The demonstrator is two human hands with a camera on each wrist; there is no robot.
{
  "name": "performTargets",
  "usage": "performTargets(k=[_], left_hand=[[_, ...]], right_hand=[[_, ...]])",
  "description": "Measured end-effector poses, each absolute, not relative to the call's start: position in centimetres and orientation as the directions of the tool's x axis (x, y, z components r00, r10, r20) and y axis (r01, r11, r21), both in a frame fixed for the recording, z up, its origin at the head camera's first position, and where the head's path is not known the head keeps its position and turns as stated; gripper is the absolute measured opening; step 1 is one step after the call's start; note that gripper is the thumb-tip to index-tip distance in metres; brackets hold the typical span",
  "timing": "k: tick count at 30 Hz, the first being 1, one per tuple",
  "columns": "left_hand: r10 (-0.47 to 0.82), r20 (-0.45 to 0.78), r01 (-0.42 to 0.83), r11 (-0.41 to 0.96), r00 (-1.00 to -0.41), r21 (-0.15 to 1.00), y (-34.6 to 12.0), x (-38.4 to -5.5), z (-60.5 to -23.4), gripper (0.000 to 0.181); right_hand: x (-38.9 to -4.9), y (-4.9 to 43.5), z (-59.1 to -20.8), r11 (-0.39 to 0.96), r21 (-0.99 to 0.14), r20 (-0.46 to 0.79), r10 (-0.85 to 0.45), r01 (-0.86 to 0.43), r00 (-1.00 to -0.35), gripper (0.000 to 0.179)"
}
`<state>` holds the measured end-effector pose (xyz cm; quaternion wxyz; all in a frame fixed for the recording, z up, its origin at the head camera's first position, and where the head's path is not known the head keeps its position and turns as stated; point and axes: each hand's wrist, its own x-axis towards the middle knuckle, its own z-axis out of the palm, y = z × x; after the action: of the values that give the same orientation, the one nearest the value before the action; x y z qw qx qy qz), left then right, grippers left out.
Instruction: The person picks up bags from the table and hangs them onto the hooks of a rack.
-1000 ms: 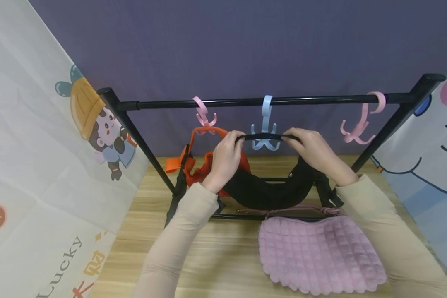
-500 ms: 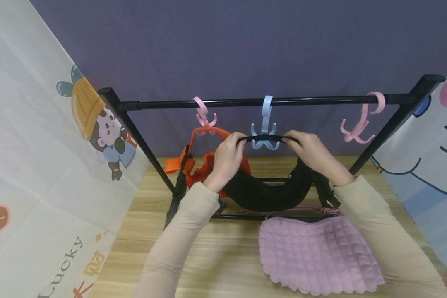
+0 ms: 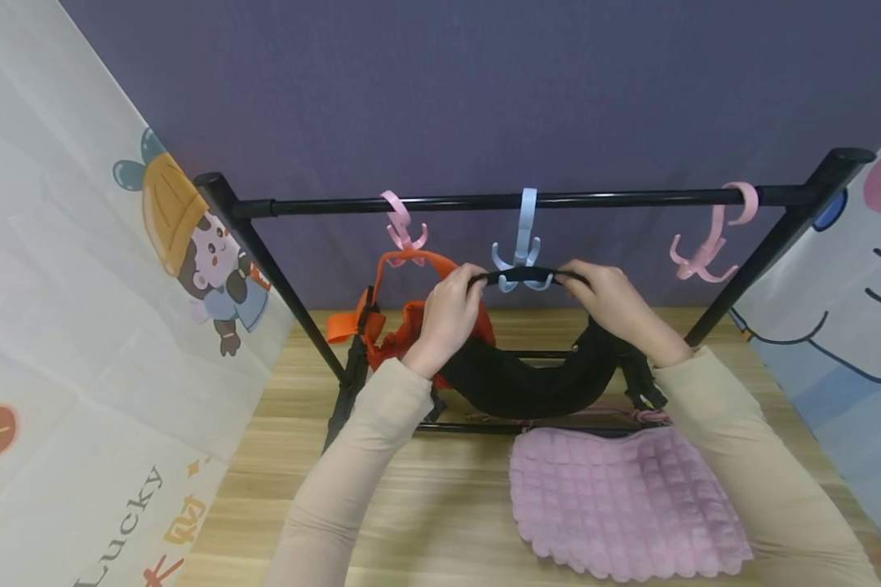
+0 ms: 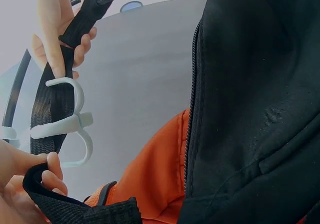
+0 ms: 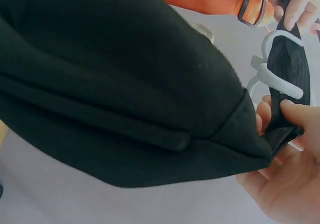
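My left hand [image 3: 449, 314] and right hand [image 3: 617, 306] each pinch the webbing strap [image 3: 523, 275] of a black waist bag [image 3: 536, 383]. The stretch between them lies at the prongs of a light blue claw hook [image 3: 527, 224] on the rack's top bar. In the left wrist view, prongs of the blue hook [image 4: 65, 126] cross over the strap [image 4: 50, 106]. The right wrist view also has the strap [image 5: 295, 68] behind the prongs. Below the hands, the bag's body sags in a curve, zipper [image 4: 194, 108] visible.
A black rack's top bar [image 3: 631, 198] also carries a pink hook [image 3: 404, 224] at left and another pink hook [image 3: 705, 244] at right. An orange bag [image 3: 392, 326] hangs by the left hook. A pink quilted bag [image 3: 624, 497] lies on the wooden tabletop [image 3: 418, 505].
Both hands have moved slightly down with the strap. Blue prongs that stood behind the strap now show in front of it, and the hook has shifted a little.
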<state>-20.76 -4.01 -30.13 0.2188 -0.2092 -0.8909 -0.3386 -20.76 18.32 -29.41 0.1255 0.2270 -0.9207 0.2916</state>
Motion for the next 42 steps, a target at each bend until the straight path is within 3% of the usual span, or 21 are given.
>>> performTargets(k=[17,42], left_hand=[[0.195,0.53,0.497,0.696,-0.825,0.518,-4.3,-21.4,-30.7,0.017],[0.109,0.478,0.409,0.701,-0.871,0.584,-5.2,-22.2,-30.9,0.017]], right_hand=[[-21.7,17.8,-29.9,0.731,-0.48,0.369,-0.334,-0.486,-0.867,0.021],[-23.3,16.3,-31.0,0.737,-0.553,0.256,-0.294,-0.389,-0.921,0.028]])
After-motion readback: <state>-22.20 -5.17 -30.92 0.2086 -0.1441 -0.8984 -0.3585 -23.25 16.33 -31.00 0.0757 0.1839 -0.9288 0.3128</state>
